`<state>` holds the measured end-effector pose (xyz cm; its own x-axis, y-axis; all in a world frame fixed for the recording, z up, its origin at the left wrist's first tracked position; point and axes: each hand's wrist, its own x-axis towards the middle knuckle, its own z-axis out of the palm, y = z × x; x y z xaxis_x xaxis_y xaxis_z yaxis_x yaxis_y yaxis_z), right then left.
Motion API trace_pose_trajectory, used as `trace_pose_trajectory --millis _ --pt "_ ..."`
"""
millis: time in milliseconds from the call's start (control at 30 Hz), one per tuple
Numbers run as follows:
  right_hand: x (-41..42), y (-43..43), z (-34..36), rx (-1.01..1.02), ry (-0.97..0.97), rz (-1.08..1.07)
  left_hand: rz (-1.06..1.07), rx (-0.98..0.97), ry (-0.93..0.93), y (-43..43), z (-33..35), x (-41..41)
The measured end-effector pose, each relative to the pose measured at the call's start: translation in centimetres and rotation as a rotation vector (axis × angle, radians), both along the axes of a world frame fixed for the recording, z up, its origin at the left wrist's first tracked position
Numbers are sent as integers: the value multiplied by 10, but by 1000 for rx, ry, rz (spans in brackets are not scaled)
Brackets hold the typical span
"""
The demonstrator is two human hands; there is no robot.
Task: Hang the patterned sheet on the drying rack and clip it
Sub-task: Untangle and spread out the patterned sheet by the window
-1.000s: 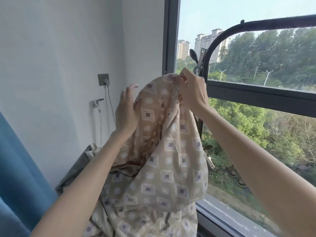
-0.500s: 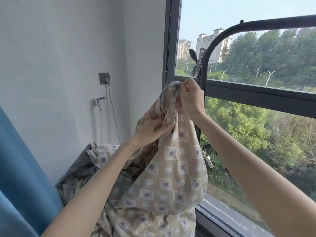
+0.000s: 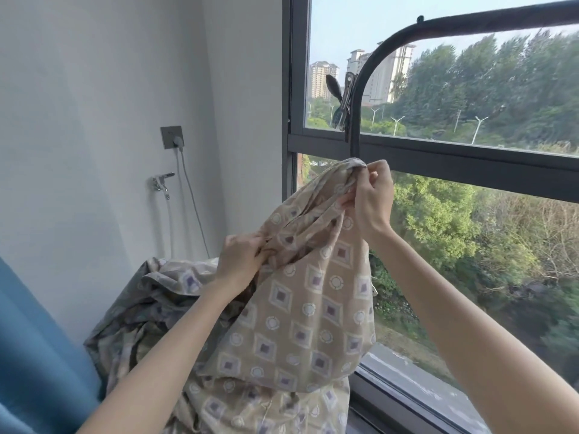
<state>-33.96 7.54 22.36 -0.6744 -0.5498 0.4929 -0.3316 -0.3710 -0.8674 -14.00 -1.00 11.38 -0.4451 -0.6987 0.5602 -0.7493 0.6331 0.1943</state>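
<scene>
Bunching the sheet below the rack, I am pinching its top with my right grip, left grip clutching folds; next, it likely needs lifting over the rack.

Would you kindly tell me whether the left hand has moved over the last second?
Yes. The left hand has dropped: it was level with the silver wall tap, and now grips the beige patterned sheet well below it.

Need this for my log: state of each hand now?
Left hand: closed, gripping the patterned sheet.
Right hand: closed, pinching the same patterned sheet.
</scene>
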Motion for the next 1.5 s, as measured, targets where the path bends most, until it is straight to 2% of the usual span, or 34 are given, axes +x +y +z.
trace_pose_trajectory --millis 133,233,333,400,500,567,667,800,967,1133,1300,1400,1500 --pt "-16 8 -10 74 76 -106 65 -23 314 5 19 4" --pt "-20 8 -24 188 178 -194 24 -172 311 1 51 9" --pt "-9 4 -36 219 469 -284 -32 -256 233 0 82 5" --pt "3 2 -36 145 722 -235 -72 -283 158 0 91 1" --pt "16 -2 -39 187 1156 -148 -91 -311 117 3 87 -3" --pt "21 -3 -42 174 1239 -128 -86 -297 149 5 80 0" --pt "24 -4 -46 92 1095 -146 -171 -150 192 3 70 6" --pt "22 -4 -40 67 1005 -136 -409 291 212 2 51 10" --pt "16 -5 -42 92 983 -272 -405 434 199 1 22 16" --pt "10 -7 -49 119 851 -315 -346 425 104 -9 12 30" --pt "5 -4 -59 93 673 -337 -89 265 -96 -18 6 49" --pt "4 -1 -66 150 656 -363 63 54 -21 -20 19 52" --pt "-7 -5 -71 414 724 -396 98 -101 114 -20 49 50"
